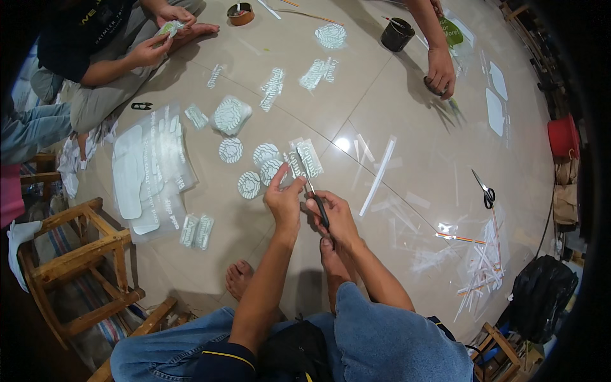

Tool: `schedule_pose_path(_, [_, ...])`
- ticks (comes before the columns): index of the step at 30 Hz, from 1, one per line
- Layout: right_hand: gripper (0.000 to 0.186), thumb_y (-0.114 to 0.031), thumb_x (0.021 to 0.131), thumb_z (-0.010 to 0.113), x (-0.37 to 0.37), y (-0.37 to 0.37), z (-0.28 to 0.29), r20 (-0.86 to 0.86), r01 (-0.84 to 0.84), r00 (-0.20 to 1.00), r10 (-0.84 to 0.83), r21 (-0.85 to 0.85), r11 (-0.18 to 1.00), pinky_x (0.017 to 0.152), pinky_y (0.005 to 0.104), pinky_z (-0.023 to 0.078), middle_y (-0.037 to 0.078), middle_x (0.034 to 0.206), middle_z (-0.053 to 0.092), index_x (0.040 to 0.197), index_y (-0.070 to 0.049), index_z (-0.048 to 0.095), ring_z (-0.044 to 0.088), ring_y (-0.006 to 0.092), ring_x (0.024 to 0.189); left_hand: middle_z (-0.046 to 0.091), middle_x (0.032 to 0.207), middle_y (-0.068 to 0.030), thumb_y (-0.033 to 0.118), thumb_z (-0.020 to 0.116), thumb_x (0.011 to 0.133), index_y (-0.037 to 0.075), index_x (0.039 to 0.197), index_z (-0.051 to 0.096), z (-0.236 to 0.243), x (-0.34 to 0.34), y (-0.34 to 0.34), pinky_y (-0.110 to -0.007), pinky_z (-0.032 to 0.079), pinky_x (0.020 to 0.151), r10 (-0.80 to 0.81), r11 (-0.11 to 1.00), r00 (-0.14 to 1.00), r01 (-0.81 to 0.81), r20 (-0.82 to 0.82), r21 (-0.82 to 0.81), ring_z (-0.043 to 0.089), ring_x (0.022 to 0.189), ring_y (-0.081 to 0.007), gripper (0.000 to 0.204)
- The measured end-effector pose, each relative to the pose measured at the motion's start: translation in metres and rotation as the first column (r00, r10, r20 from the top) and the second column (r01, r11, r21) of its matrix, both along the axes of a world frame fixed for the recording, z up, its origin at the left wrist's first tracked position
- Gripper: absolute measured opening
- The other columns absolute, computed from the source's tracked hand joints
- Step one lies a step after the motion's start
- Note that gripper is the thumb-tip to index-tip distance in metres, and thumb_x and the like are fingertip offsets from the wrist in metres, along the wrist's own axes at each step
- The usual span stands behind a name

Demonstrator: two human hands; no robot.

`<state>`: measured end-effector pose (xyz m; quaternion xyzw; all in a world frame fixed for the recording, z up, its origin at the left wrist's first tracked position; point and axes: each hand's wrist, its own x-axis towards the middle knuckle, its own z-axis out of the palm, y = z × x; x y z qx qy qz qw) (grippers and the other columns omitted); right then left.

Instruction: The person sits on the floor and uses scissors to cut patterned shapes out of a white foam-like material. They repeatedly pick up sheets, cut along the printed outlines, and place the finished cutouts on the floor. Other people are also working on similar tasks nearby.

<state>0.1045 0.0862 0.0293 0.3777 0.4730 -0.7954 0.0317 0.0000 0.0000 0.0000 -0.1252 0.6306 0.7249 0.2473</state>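
My right hand (336,218) is closed round the black-handled scissors (321,209), whose blades point away from me. Their blades lie along a small clear sheet with pale lettering (310,155). Pinched at its near edge, that sheet is between the fingers of my left hand (284,202). Round clear cut-outs with wavy pale patterns (249,185) lie on the floor just left of my left hand. Farther off is a stack of similar patterned pieces (230,116). Two small lettered pieces (196,231) rest nearer me.
Large clear sheets with white shapes (149,172) cover the left floor. Paper strips (484,270) and other scissors (487,196) lie right. A wooden stool (83,254) stands left. One co-worker's hands (167,35) hold a small piece; another's hand (439,73) reaches down far right.
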Motion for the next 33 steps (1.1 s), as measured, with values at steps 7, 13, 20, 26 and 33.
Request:
schedule_pose_path(7, [0.045,-0.032,0.096,0.080,-0.007,0.000,0.004,-0.010,0.017,1.000,-0.017,-0.009,1.000,0.042,0.0236,0.032,0.000,0.060,0.057,0.124,0.001,0.067,0.048,0.0061,0.045,0.070,0.112,-0.0092,0.005,0.077,0.089,-0.008,0.141,0.058,-0.007,-0.003,-0.004,-0.029,0.053,0.079,0.036,0.999,0.999,-0.035,-0.036,0.042,0.066,0.092,-0.0118,0.057])
schedule_pose_path(13, [0.040,-0.027,0.099,0.076,0.027,-0.008,0.010,0.026,0.022,0.999,-0.020,-0.091,0.996,0.044,0.0216,0.033,0.000,0.064,0.057,0.125,-0.001,0.063,0.047,0.0055,0.047,0.069,0.120,-0.0077,0.012,0.066,0.098,-0.007,0.142,0.058,-0.016,-0.012,-0.007,-0.030,0.052,0.087,0.095,0.994,0.995,-0.094,-0.018,0.048,0.061,0.107,-0.0092,0.049])
schedule_pose_path(20, [0.037,-0.023,0.100,0.073,0.045,-0.020,0.017,-0.011,-0.015,1.000,0.014,-0.107,0.994,0.045,0.0205,0.033,0.000,0.065,0.057,0.128,-0.001,0.061,0.047,0.0052,0.050,0.068,0.115,-0.0095,0.004,0.069,0.096,-0.009,0.146,0.052,-0.024,-0.012,-0.005,-0.031,0.053,0.091,0.080,0.980,0.995,-0.066,-0.067,0.187,0.065,0.099,-0.0143,0.054])
schedule_pose_path(26, [0.038,-0.030,0.098,0.078,0.029,-0.015,0.019,-0.015,0.007,1.000,-0.008,-0.088,0.996,0.044,0.0221,0.031,0.000,0.060,0.056,0.122,-0.002,0.067,0.045,0.0052,0.046,0.068,0.111,-0.0103,-0.001,0.072,0.094,-0.009,0.143,0.053,-0.012,-0.010,0.003,-0.032,0.055,0.089,0.080,0.990,0.996,-0.075,-0.038,0.121,0.067,0.098,-0.0175,0.053])
schedule_pose_path(33, [0.040,-0.031,0.097,0.079,0.024,-0.015,0.017,-0.027,-0.006,1.000,0.004,-0.091,0.996,0.044,0.0222,0.031,0.000,0.060,0.056,0.122,-0.001,0.068,0.045,0.0052,0.045,0.069,0.110,-0.0103,0.000,0.072,0.093,-0.010,0.142,0.056,-0.021,-0.012,0.000,-0.032,0.056,0.087,0.082,0.992,0.996,-0.078,-0.042,0.099,0.068,0.097,-0.0173,0.052])
